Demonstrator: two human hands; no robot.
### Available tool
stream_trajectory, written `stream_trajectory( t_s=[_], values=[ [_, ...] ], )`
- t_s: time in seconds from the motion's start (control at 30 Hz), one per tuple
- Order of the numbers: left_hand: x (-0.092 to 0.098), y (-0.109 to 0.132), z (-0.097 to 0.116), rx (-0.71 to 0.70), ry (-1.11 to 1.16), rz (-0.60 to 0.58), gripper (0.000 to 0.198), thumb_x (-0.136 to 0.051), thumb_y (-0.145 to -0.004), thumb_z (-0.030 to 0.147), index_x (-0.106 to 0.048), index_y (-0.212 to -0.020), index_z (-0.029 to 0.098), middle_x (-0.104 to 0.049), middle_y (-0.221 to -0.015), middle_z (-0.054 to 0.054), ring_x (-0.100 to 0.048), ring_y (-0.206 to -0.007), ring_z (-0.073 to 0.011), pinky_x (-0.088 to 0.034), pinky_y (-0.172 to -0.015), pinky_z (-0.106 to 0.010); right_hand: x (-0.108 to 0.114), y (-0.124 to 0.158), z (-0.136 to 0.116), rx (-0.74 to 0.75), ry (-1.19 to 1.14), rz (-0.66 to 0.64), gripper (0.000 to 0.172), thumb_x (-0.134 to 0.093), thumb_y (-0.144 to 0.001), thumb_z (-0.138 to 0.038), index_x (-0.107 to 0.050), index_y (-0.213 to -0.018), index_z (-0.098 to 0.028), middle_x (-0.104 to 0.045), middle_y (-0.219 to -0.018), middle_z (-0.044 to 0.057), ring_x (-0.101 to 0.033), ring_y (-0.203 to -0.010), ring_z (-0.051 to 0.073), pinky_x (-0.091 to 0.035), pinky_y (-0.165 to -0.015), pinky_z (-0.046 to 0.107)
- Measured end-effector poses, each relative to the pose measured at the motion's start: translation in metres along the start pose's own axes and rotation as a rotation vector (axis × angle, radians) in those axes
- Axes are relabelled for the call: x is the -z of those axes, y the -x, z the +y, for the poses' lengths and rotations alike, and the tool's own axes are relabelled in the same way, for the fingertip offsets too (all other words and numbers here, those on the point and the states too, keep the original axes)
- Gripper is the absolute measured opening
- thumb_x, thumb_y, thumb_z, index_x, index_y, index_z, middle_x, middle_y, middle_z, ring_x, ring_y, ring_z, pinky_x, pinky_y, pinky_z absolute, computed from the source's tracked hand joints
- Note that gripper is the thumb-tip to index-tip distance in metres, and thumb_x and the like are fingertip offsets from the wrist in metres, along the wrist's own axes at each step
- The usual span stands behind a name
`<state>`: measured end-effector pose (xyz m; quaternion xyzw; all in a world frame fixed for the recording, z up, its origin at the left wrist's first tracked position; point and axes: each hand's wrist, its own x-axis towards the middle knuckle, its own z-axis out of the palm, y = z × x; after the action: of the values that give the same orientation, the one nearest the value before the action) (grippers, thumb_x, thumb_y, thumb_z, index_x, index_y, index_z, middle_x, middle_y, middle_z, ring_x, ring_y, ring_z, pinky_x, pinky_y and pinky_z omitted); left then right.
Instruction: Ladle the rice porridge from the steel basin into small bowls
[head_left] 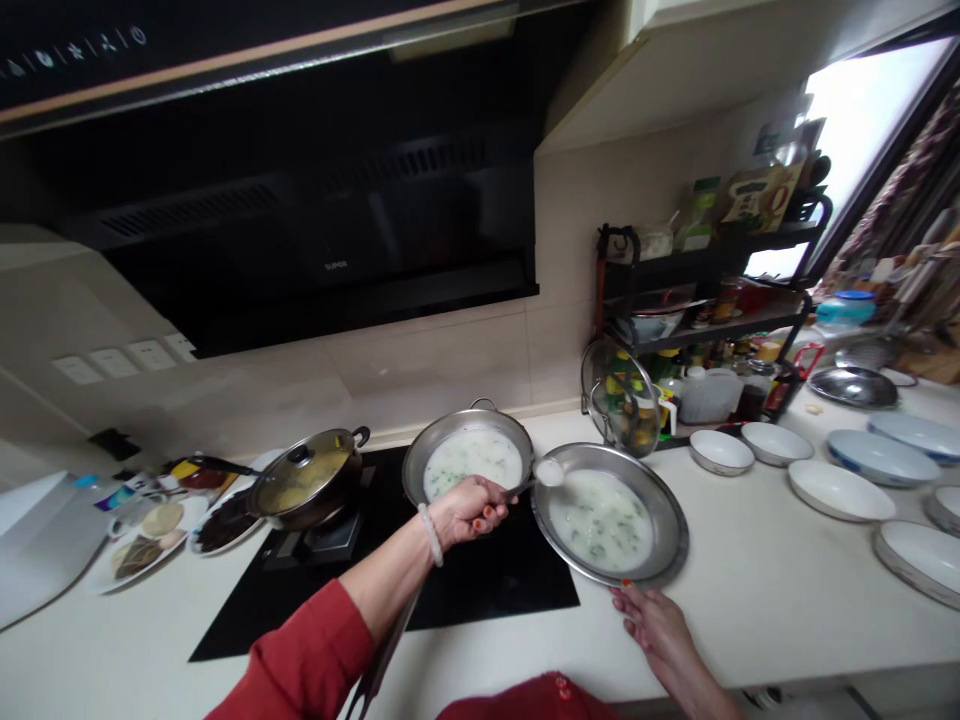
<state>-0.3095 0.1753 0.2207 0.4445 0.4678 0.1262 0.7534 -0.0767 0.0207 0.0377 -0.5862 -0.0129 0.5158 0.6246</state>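
Left hand (pixel 474 508) gripping ladle (pixel 550 473), above basin rim (pixel 682 535)

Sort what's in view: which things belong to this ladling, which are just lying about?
In use: dark-handled ladle; round silver metal pan of white liquid; wide silver metal basin.
Apparently idle: dark glass-lidded pan; black metal rack; turquoise blue-lidded jar.
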Motion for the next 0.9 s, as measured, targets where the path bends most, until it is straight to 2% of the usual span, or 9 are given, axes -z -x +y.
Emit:
stream_trajectory(
  t_s=[0.1,0.23,0.37,0.47,0.6,0.67,0.7,0.77,0.9],
  values=[
    [-0.023,-0.021,-0.020,-0.032,-0.180,0.059,0.009,-0.057,-0.076,0.009,-0.056,-0.069,0.013,-0.049,-0.048,0.002,-0.031,-0.033,-0.0038,-0.019,-0.034,-0.016,0.001,-0.002,0.003,0.016,0.003,-0.007,0.039,-0.083,-0.042,-0.028,-0.051,-0.063,-0.020,-0.071,-0.065,0.005,-0.062,-0.058,0.015,-0.041,-0.047,0.022],
    [-0.048,-0.041,-0.050,-0.143,-0.457,0.138,0.026,-0.062,-0.073,0.008,-0.048,-0.053,0.018,-0.045,-0.043,0.000,-0.038,-0.038,-0.0091,-0.028,-0.040,-0.022,0.002,-0.005,0.005,0.020,-0.008,-0.010,0.040,-0.084,-0.040,-0.029,-0.052,-0.063,-0.020,-0.071,-0.065,0.005,-0.062,-0.058,0.014,-0.041,-0.047,0.022],
    [-0.058,-0.040,-0.067,-0.344,-0.660,0.219,0.033,-0.064,-0.059,-0.006,-0.046,-0.054,0.021,-0.039,-0.049,0.001,-0.054,-0.062,-0.0205,-0.042,-0.062,-0.031,0.001,-0.004,0.004,0.010,-0.020,-0.003,0.042,-0.085,-0.039,-0.029,-0.053,-0.065,-0.019,-0.071,-0.065,0.004,-0.061,-0.059,0.014,-0.041,-0.047,0.021],
    [-0.056,-0.029,-0.063,-0.461,-0.739,0.242,0.029,-0.061,-0.059,-0.007,-0.053,-0.066,0.021,-0.037,-0.053,0.003,-0.053,-0.065,-0.0207,-0.043,-0.072,-0.034,0.001,-0.002,0.002,0.004,-0.018,-0.006,0.041,-0.085,-0.040,-0.028,-0.054,-0.065,-0.018,-0.071,-0.065,0.005,-0.061,-0.058,0.013,-0.041,-0.047,0.021],
    [-0.034,-0.013,-0.039,-0.531,-0.764,0.241,0.017,-0.056,-0.074,0.005,-0.053,-0.065,0.019,-0.045,-0.055,0.001,-0.046,-0.054,-0.0128,-0.041,-0.061,-0.027,0.000,0.000,0.000,-0.002,-0.011,-0.008,0.038,-0.085,-0.041,-0.026,-0.055,-0.064,-0.017,-0.071,-0.064,0.005,-0.061,-0.059,0.013,-0.041,-0.047,0.021],
    [-0.012,-0.005,-0.025,-0.498,-0.717,0.268,0.017,-0.048,-0.083,0.010,-0.056,-0.070,0.017,-0.050,-0.053,0.000,-0.042,-0.045,-0.0094,-0.035,-0.049,-0.022,0.000,0.001,-0.001,0.002,-0.012,-0.012,0.038,-0.085,-0.041,-0.025,-0.055,-0.063,-0.017,-0.071,-0.065,0.005,-0.061,-0.059,0.013,-0.041,-0.047,0.020],
    [0.000,0.000,-0.020,-0.419,-0.594,0.305,0.015,-0.047,-0.085,0.012,-0.057,-0.075,0.016,-0.052,-0.053,0.002,-0.038,-0.039,-0.0072,-0.029,-0.042,-0.020,0.000,0.001,-0.001,0.004,-0.015,-0.011,0.038,-0.084,-0.040,-0.025,-0.055,-0.063,-0.017,-0.071,-0.065,0.005,-0.061,-0.059,0.013,-0.041,-0.047,0.020],
    [0.027,0.008,-0.013,-0.322,-0.395,0.438,0.011,-0.050,-0.084,0.009,-0.058,-0.079,0.016,-0.052,-0.049,0.005,-0.030,-0.031,-0.0044,-0.019,-0.035,-0.018,0.000,0.001,-0.001,0.006,-0.019,-0.003,0.038,-0.084,-0.040,-0.025,-0.055,-0.063,-0.018,-0.070,-0.064,0.005,-0.061,-0.058,0.013,-0.041,-0.046,0.020],
    [0.072,0.020,-0.013,-0.259,-0.310,0.502,0.019,-0.054,-0.079,-0.001,-0.054,-0.068,0.015,-0.046,-0.040,0.007,-0.029,-0.027,-0.0029,-0.009,-0.032,-0.018,0.000,-0.002,0.000,0.010,-0.003,-0.002,0.035,-0.082,-0.044,-0.024,-0.054,-0.063,-0.019,-0.071,-0.065,0.005,-0.062,-0.057,0.015,-0.041,-0.046,0.022]
  ],
)
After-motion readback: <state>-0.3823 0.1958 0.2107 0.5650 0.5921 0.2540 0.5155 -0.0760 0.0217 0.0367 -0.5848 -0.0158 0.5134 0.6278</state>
